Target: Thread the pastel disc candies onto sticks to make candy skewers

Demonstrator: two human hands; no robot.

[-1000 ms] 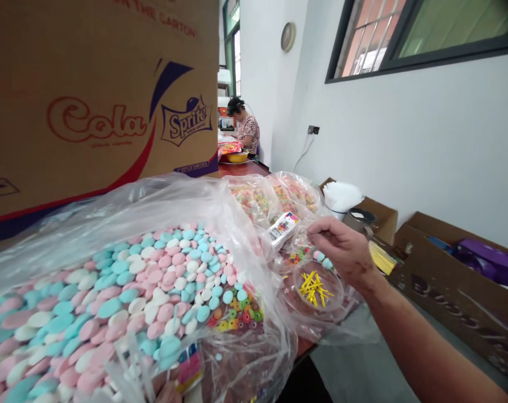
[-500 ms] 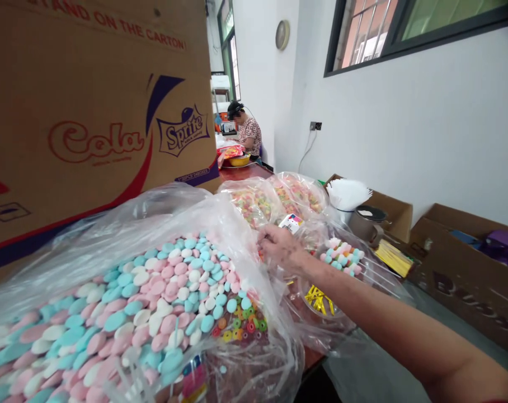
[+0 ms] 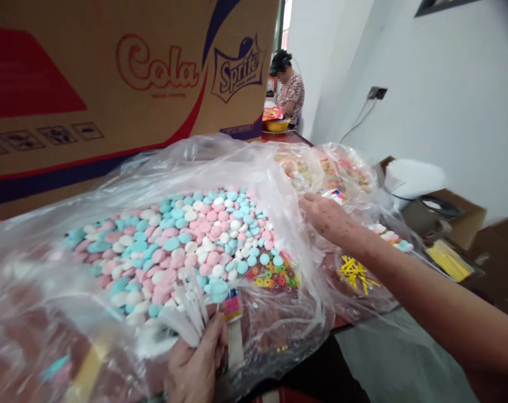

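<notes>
My left hand (image 3: pixel 197 358), low in the middle, is closed round a bundle of white sticks (image 3: pixel 191 310). Beside its fingers is a small packet label (image 3: pixel 233 307) in pink, blue and yellow. Just beyond spreads a large clear plastic bag holding pink, blue and white candies (image 3: pixel 203 224), with small coloured ring candies (image 3: pixel 274 274) at its right. My right hand (image 3: pixel 323 215) reaches over that bag's right edge, its fingers curled together. Its fingertips are partly hidden, so what they pinch cannot be made out. A small printed card (image 3: pixel 335 196) lies just past it.
A tall carton (image 3: pixel 161 112) stands behind the bag. Bags of ring candies (image 3: pixel 333 170) lie beyond my right hand. Yellow twist ties (image 3: pixel 357 274), pastel candies (image 3: pixel 394 239) and a grey mug (image 3: pixel 426 215) are to the right. A person (image 3: pixel 290 92) sits at the far end.
The view has swung left and down, so everything shifts right and up. My left hand with the white sticks has come into view. My right hand stays by the bag's right edge.
</notes>
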